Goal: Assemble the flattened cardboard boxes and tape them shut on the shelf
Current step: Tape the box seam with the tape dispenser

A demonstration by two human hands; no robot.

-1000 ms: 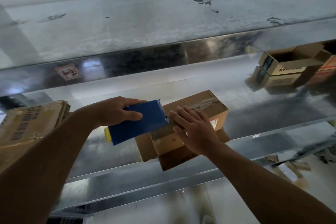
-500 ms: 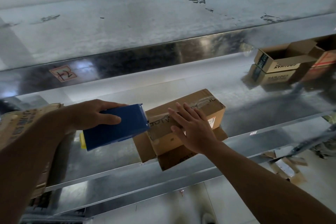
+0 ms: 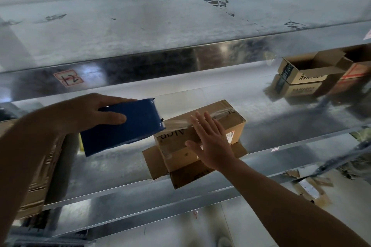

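Note:
A small brown cardboard box (image 3: 224, 114) sits on the metal shelf (image 3: 120, 168), near its front edge, with a strip of clear tape along its top seam. It rests on flattened cardboard (image 3: 154, 162). My right hand (image 3: 210, 140) lies flat with straight fingers on the box's top and near side. My left hand (image 3: 94, 113) grips a blue tape dispenser (image 3: 122, 128), whose front end is at the box's left end, where the tape runs over the edge.
An open cardboard box (image 3: 309, 72) stands at the back right of the shelf beside a box with red markings (image 3: 359, 70). A stack of flattened cartons (image 3: 40, 170) lies at the left. An upper shelf (image 3: 160, 32) overhangs. Cardboard scraps (image 3: 309, 188) litter the floor below.
My left hand has drawn the dispenser leftward along the box to its left end, laying tape on the top. My right hand has stayed flat on the box.

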